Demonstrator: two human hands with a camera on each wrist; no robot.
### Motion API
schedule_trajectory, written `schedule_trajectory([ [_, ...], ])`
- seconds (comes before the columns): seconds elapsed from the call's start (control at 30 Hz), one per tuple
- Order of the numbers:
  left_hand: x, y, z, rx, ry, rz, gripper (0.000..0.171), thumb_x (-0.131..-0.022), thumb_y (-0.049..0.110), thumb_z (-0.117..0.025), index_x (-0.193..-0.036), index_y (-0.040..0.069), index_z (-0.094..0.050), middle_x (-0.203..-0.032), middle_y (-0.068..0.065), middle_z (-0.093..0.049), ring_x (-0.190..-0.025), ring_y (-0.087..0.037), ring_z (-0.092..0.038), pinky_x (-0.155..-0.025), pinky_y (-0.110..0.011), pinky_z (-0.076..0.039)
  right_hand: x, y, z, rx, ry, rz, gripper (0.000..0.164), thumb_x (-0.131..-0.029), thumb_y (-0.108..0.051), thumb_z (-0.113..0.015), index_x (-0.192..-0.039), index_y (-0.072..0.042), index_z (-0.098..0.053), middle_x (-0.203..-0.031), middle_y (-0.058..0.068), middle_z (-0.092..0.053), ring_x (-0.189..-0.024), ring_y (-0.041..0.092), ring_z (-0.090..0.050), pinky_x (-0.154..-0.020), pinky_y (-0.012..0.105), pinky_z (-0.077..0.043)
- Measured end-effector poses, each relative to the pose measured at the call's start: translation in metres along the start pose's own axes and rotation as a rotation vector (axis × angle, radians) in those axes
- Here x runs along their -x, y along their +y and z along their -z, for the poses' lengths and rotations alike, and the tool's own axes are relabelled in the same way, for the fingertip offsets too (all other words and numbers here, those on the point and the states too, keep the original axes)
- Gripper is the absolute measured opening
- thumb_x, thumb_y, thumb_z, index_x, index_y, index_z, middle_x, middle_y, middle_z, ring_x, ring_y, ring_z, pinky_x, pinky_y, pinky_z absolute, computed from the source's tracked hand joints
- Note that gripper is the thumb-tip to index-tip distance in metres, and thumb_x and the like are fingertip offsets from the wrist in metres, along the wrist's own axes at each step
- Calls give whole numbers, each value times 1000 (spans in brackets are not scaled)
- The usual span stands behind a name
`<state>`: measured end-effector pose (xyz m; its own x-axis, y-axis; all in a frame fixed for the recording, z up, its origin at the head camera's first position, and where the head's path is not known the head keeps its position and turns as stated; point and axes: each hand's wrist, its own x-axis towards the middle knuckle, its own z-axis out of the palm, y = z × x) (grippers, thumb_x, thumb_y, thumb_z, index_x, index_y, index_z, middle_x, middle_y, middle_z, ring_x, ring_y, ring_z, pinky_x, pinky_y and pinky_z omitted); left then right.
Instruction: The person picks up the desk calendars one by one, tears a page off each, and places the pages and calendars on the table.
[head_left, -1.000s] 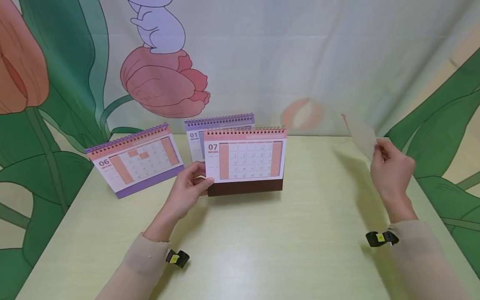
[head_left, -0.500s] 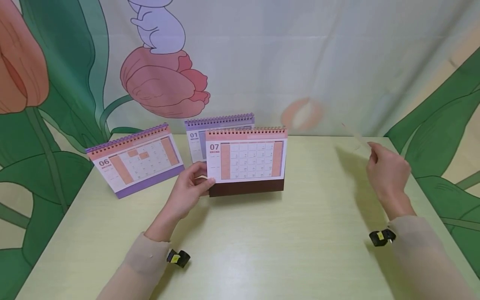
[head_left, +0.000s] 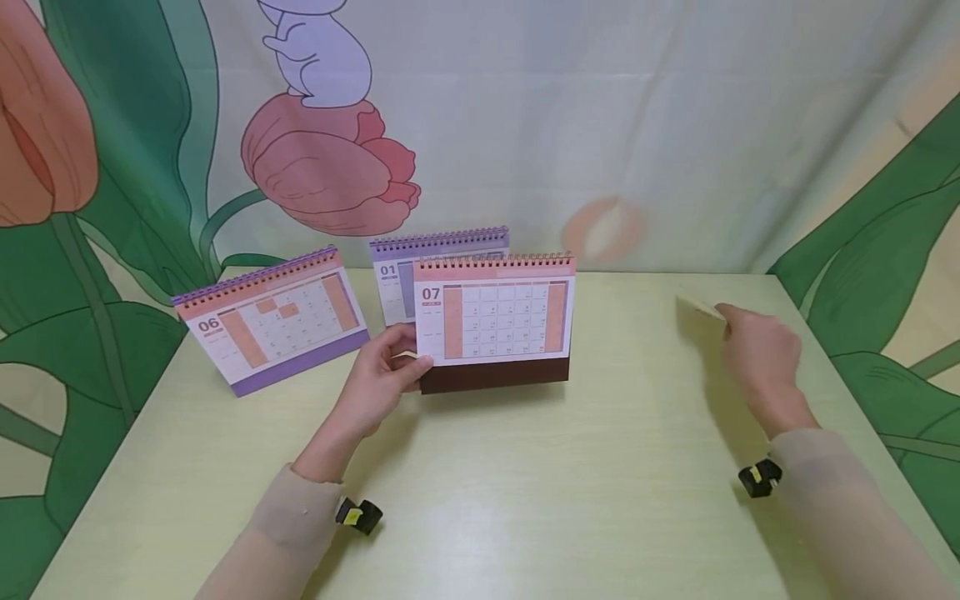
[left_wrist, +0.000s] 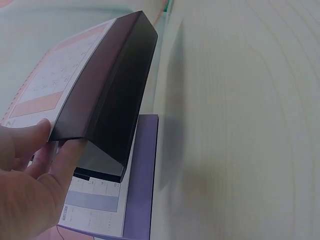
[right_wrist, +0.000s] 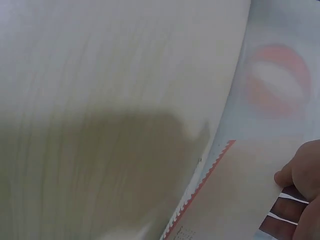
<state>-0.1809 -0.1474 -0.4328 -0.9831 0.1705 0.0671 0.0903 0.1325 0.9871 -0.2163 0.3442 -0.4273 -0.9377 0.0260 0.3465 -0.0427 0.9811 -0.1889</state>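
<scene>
My left hand (head_left: pixel 378 379) grips the lower left corner of a desk calendar (head_left: pixel 498 321) whose page reads 07, thumb in front and fingers behind. This calendar has a pink header, wire binding and dark brown base; in the left wrist view the base (left_wrist: pixel 120 85) is lifted off the table. Toward the table's right side my right hand (head_left: pixel 761 367) pinches a loose paper sheet (head_left: pixel 700 306), seen nearly edge-on in the head view. In the right wrist view the sheet (right_wrist: pixel 235 185) shows a ragged pink edge, and the fingers show partly through or behind it.
On the left stands a purple-based calendar (head_left: pixel 273 325) showing 06. Another purple calendar (head_left: pixel 390 292) showing 01 stands behind the held one and is partly hidden. A printed curtain (head_left: pixel 525 125) hangs at the back edge of the pale table (head_left: pixel 570 500).
My right hand has moved left and lower with the sheet, which has tilted down from upright to nearly edge-on. The left hand and its calendar have drifted slightly right.
</scene>
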Motion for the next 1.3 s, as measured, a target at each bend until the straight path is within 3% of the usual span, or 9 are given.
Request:
schedule_trajectory([
  [0.33,-1,-2,-3,2,-1,13,28,-98,-6,-63,-127,-3,-60,-113,-20,-68,-88,-24,-66,-73,-31,-60,0,0,-11,34,-138,22,43,-93,5,-49,-128,-9,-70,-81,32,-65,-58,41,-53,-44,49,-38],
  [0.57,-1,-2,-4,7,0,20,28,-98,-7,-63,-126,-2,-60,-113,-20,-68,-89,-25,-66,-73,-31,-59,2,-2,-16,20,-167,53,37,-95,5,-51,-125,-3,-71,-105,36,-67,-71,43,-61,-52,50,-45],
  [0.83,-1,-3,-5,15,-1,10,26,-98,-7,-63,-123,-3,-60,-111,-20,-68,-86,-23,-66,-72,-31,-59,3,-2,-20,0,-244,37,33,-101,1,-50,-129,1,-66,-114,36,-65,-72,35,-56,-56,47,-46],
  [1.1,-3,-6,-9,39,-8,9,24,-98,-8,-63,-121,-5,-60,-109,-20,-68,-87,-22,-67,-75,-32,-60,5,5,-25,-6,-389,10,36,-105,-11,-48,-139,0,-58,-119,37,-62,-81,40,-61,-63,58,-50],
  [1.3,-5,-7,-11,40,-13,8,23,-98,-8,-63,-121,-4,-61,-110,-20,-68,-87,-23,-67,-76,-33,-61,7,5,-27,-10,-401,11,49,-108,-22,-44,-151,2,-44,-133,38,-55,-97,50,-64,-69,65,-51],
])
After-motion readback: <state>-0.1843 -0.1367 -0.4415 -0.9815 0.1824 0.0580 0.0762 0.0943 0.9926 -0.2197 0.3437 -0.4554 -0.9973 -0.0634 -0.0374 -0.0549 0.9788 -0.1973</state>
